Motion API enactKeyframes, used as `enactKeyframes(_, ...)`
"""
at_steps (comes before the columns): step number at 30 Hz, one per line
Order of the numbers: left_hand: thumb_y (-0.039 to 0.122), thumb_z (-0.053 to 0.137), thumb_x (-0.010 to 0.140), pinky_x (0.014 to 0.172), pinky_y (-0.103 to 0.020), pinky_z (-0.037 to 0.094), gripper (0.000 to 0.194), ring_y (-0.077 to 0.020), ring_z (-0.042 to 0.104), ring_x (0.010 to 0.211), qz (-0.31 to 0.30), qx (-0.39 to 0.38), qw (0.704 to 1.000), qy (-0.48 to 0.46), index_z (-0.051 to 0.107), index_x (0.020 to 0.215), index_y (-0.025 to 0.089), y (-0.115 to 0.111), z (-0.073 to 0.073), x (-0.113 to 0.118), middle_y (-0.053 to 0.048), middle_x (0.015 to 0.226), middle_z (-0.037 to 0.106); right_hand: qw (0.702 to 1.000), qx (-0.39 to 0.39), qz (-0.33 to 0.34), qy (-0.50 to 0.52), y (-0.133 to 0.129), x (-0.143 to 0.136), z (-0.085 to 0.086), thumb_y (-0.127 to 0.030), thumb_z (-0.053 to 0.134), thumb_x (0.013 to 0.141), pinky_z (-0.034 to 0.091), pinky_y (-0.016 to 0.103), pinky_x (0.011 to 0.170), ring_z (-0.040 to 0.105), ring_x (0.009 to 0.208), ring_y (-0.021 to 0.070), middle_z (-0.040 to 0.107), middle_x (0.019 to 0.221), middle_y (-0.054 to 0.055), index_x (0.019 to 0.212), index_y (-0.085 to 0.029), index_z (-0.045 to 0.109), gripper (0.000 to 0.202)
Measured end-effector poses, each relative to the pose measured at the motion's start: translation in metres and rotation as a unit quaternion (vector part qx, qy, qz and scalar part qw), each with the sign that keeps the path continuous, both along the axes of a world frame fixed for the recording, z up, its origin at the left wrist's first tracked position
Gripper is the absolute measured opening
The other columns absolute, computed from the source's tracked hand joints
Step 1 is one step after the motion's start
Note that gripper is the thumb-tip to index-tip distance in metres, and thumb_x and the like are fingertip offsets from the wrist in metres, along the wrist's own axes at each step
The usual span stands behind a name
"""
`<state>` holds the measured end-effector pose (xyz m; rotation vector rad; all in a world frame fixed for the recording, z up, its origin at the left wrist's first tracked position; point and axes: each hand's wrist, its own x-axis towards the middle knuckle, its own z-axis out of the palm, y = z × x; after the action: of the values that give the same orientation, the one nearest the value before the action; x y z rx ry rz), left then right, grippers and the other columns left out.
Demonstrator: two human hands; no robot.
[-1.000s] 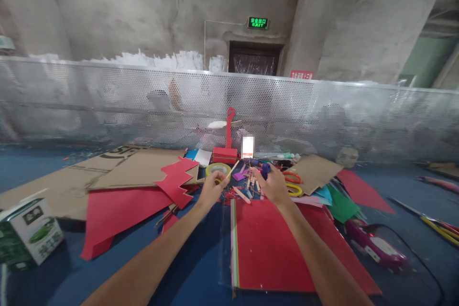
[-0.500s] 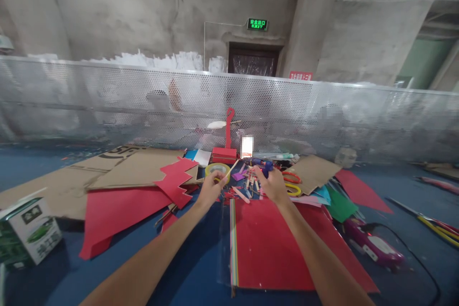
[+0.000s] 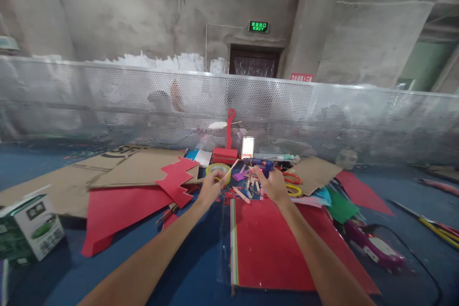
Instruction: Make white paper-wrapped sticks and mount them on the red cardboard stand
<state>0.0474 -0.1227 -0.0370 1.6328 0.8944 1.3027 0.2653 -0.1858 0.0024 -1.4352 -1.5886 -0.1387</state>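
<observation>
My left hand (image 3: 212,187) pinches a thin pale wooden stick (image 3: 232,168) that slants up to the right. The fingers of my right hand (image 3: 271,182) are wrapped round a blue glue gun (image 3: 263,165), its nozzle pointing left, near the stick's upper end. Behind my left hand lies a roll of yellow tape (image 3: 218,168). Between the hands are several short wooden sticks (image 3: 252,182), red paper scraps and a purple piece of paper (image 3: 238,176). A red box (image 3: 224,155) with an upright red hooked strip (image 3: 230,129) stands beyond them.
A stack of red paper (image 3: 274,248) lies under my right forearm. Cardboard (image 3: 139,167) and red cut paper (image 3: 177,181) lie left, near a milk carton (image 3: 34,227). Scissors with yellow handles (image 3: 294,190), a green sheet (image 3: 340,204) and a purple corded device (image 3: 375,246) lie right.
Both hands keep their grips and nearly the same positions. The view has shifted very slightly; no other change is visible.
</observation>
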Motion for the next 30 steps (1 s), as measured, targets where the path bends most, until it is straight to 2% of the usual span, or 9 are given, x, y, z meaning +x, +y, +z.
enactKeyframes(8,0.045,0.067,0.076,0.037,-0.02,0.031,0.028,-0.0094,0.042,0.042,0.002,0.008,1.0,0.005,0.059,0.076,0.018,0.0012,-0.0011,0.0001,0.003,0.056,0.049,1.0,0.004,-0.004,0.003,0.0004,0.0012,0.001,-0.051,0.047,0.094,0.047,0.031,0.078,0.07,0.09,0.0282,0.075,0.086,0.011,0.091,-0.018,0.072,0.041)
enactKeyframes(15,0.044,0.063,0.077,0.038,-0.021,0.033,0.027,-0.0094,0.043,0.039,-0.01,-0.017,1.0,-0.018,0.062,0.077,0.017,-0.0001,0.0004,-0.0005,0.003,0.053,0.049,0.998,0.007,0.053,0.038,0.0,0.0006,0.0022,-0.05,0.048,0.094,0.047,0.03,0.076,0.069,0.083,0.0249,0.074,0.08,0.008,0.088,-0.018,0.07,0.039)
enactKeyframes(20,0.043,0.063,0.077,0.039,-0.02,0.033,0.026,-0.01,0.044,0.042,-0.021,-0.017,0.999,-0.021,0.065,0.079,0.016,-0.0012,-0.0003,0.0014,0.003,0.054,0.049,0.998,0.023,0.027,0.044,0.0003,0.0004,0.0033,-0.051,0.049,0.092,0.047,0.031,0.077,0.069,0.084,0.0252,0.074,0.083,0.008,0.089,-0.018,0.071,0.039)
enactKeyframes(23,0.042,0.064,0.076,0.038,-0.02,0.034,0.026,-0.0103,0.047,0.046,-0.02,-0.017,0.999,-0.034,0.063,0.08,0.016,-0.0022,0.0006,0.0027,0.001,0.062,0.056,0.997,-0.018,0.068,0.03,-0.0016,0.0005,0.0043,-0.051,0.051,0.091,0.047,0.03,0.072,0.067,0.075,0.0231,0.07,0.072,0.005,0.079,-0.02,0.07,0.038)
enactKeyframes(25,0.043,0.065,0.075,0.037,-0.019,0.034,0.028,-0.0096,0.047,0.046,-0.022,-0.023,0.999,-0.043,0.061,0.081,0.016,-0.0026,0.0011,0.003,0.0,0.067,0.059,0.987,-0.071,0.126,0.064,-0.0034,-0.0004,0.0051,-0.053,0.051,0.09,0.046,0.028,0.061,0.063,0.06,0.0199,0.062,0.058,0.001,0.071,-0.02,0.066,0.041)
enactKeyframes(27,0.044,0.065,0.076,0.037,-0.018,0.033,0.029,-0.0086,0.046,0.045,-0.026,-0.029,0.998,-0.045,0.059,0.081,0.016,-0.0022,0.0008,0.003,0.0,0.068,0.059,0.967,-0.113,0.175,0.146,-0.0041,-0.0011,0.0057,-0.057,0.05,0.089,0.042,0.027,0.049,0.054,0.045,0.0165,0.051,0.048,-0.003,0.07,-0.02,0.064,0.044)
enactKeyframes(30,0.046,0.064,0.078,0.036,-0.018,0.033,0.03,-0.0081,0.045,0.044,-0.031,-0.026,0.998,-0.048,0.057,0.078,0.017,-0.0001,-0.0014,0.0028,0.0,0.066,0.058,0.94,-0.113,0.182,0.266,-0.0015,0.0014,0.0049,-0.062,0.05,0.088,0.036,0.026,0.04,0.044,0.035,0.0136,0.042,0.044,-0.006,0.074,-0.02,0.062,0.046)
